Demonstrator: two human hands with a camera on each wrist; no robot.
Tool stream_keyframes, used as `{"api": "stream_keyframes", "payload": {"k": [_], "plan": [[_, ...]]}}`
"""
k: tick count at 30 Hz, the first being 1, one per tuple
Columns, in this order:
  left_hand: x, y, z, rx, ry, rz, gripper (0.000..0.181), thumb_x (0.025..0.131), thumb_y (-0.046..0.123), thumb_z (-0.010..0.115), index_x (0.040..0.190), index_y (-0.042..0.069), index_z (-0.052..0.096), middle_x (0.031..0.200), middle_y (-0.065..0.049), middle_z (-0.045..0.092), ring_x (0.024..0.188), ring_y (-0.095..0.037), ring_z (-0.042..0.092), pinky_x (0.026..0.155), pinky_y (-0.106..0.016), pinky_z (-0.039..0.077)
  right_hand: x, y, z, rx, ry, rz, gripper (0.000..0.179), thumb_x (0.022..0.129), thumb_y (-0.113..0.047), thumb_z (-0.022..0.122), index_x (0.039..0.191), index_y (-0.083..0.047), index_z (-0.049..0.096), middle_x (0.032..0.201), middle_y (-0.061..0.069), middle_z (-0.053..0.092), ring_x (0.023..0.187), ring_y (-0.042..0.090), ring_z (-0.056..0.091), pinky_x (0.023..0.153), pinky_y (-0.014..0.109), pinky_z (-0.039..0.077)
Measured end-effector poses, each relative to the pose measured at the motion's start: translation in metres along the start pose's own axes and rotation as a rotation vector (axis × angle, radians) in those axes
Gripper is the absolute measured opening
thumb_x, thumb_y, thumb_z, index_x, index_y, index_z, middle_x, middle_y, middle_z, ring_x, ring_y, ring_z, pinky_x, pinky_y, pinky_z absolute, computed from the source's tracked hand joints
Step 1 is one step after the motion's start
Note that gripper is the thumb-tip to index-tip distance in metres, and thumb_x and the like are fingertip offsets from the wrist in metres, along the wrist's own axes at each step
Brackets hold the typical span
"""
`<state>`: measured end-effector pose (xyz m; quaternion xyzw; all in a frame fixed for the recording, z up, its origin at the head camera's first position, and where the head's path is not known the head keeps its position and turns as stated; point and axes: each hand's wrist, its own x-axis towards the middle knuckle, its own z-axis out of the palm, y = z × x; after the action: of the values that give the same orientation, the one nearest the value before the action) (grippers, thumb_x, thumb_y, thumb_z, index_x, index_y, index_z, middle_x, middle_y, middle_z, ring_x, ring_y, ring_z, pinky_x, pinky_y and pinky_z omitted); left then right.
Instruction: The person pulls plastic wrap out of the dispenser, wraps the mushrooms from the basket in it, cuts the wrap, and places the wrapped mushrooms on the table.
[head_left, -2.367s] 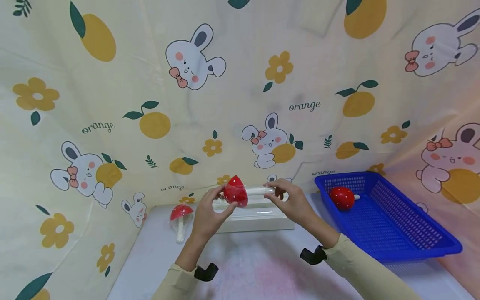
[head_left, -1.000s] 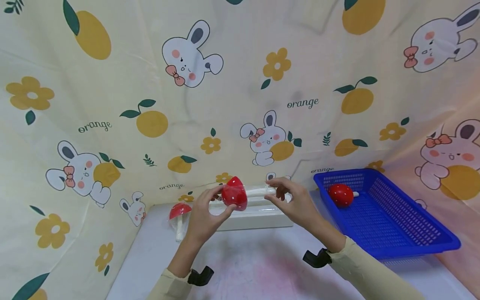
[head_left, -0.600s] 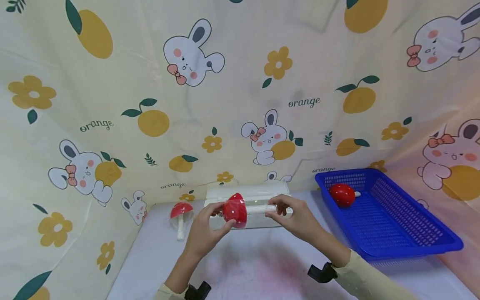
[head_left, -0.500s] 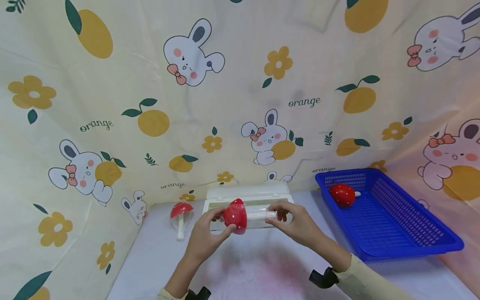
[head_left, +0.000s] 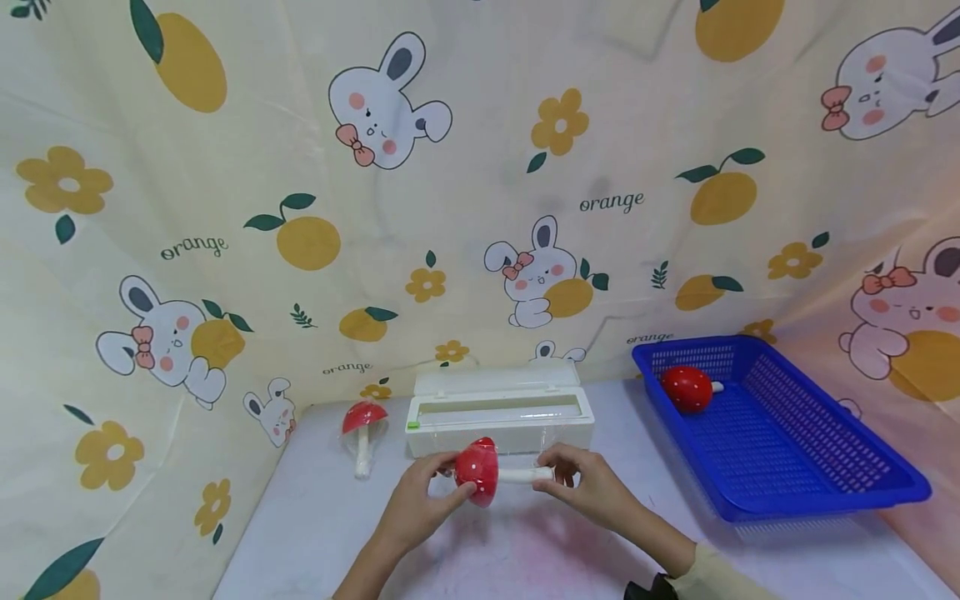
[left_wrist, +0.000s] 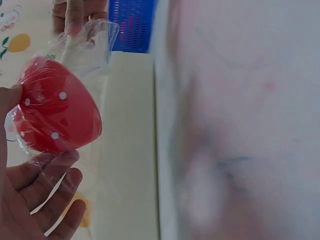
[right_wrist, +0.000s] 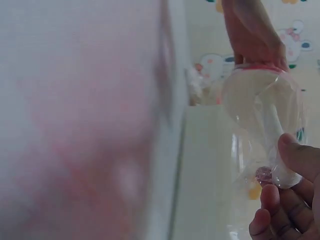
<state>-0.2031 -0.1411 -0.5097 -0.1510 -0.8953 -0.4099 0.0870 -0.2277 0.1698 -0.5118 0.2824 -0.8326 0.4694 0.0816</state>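
Note:
A toy mushroom with a red, white-dotted cap and a white stem lies sideways between both hands, in front of the white box. Clear plastic film wraps the cap and hangs loosely round the stem. My left hand grips the cap between thumb and fingers; in the left wrist view its thumb presses the film-covered cap. My right hand pinches the end of the stem through the film. Behind the hands stands the white cling film dispenser, its lid up and a long slot showing.
A second mushroom, wrapped in clear film, lies on the table at the left. At the right stands a blue mesh basket holding another red mushroom. A printed cloth hangs behind the white table.
Both hands have brought the mushroom down and toward me, from over the dispenser to in front of it. The dispenser's slot and front now show. Wrapped mushroom and basket stay put.

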Motion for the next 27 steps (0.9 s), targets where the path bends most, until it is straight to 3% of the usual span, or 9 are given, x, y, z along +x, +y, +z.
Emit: {"api": "stream_keyframes", "payload": {"k": [6,12,17,22,27], "plan": [[0.002,-0.019,0.011,0.029,-0.06,0.03,0.059,0.097,0.053,0.077,0.141,0.015,0.067,0.125,0.004,0.072,0.113,-0.019,0.066,0.097,-0.048,0.057,-0.004,0.019,0.014,0.031,-0.02,0.008,0.023,0.088,-0.019,0.09,0.104,-0.012,0.075,0.081,-0.008,0.066,0.07,0.0,0.056,0.061,0.024,0.052],[0.008,-0.031,0.018,0.008,-0.111,-0.012,0.06,0.097,0.053,0.077,0.142,0.016,0.066,0.128,0.003,0.072,0.114,-0.017,0.065,0.098,-0.046,0.057,-0.002,0.031,0.023,-0.011,0.002,-0.035,0.024,0.085,-0.013,0.091,0.099,-0.009,0.072,0.087,-0.002,0.065,0.07,0.005,0.057,0.059,0.021,0.049],[0.016,-0.039,0.022,-0.012,-0.117,-0.066,0.06,0.097,0.052,0.077,0.142,0.013,0.066,0.125,0.001,0.073,0.112,-0.018,0.065,0.096,-0.044,0.057,0.002,0.037,0.027,-0.021,-0.023,-0.039,0.025,0.086,-0.012,0.09,0.101,-0.006,0.07,0.089,0.002,0.065,0.07,0.005,0.057,0.059,0.02,0.049],[0.021,-0.043,0.026,-0.039,-0.103,-0.098,0.06,0.097,0.048,0.078,0.14,0.008,0.067,0.119,-0.003,0.074,0.106,-0.019,0.065,0.09,-0.039,0.057,0.007,0.04,0.029,-0.031,-0.074,0.004,0.035,0.091,-0.014,0.087,0.115,-0.007,0.064,0.091,0.004,0.067,0.072,0.003,0.057,0.061,0.022,0.05],[0.026,-0.041,0.028,-0.045,-0.089,-0.128,0.06,0.097,0.048,0.078,0.138,0.005,0.068,0.111,-0.003,0.074,0.099,-0.019,0.065,0.083,-0.035,0.056,0.009,0.04,0.031,-0.129,-0.062,-0.013,0.032,0.094,-0.015,0.084,0.119,-0.011,0.065,0.096,-0.001,0.064,0.074,0.007,0.058,0.062,0.023,0.051]]}}
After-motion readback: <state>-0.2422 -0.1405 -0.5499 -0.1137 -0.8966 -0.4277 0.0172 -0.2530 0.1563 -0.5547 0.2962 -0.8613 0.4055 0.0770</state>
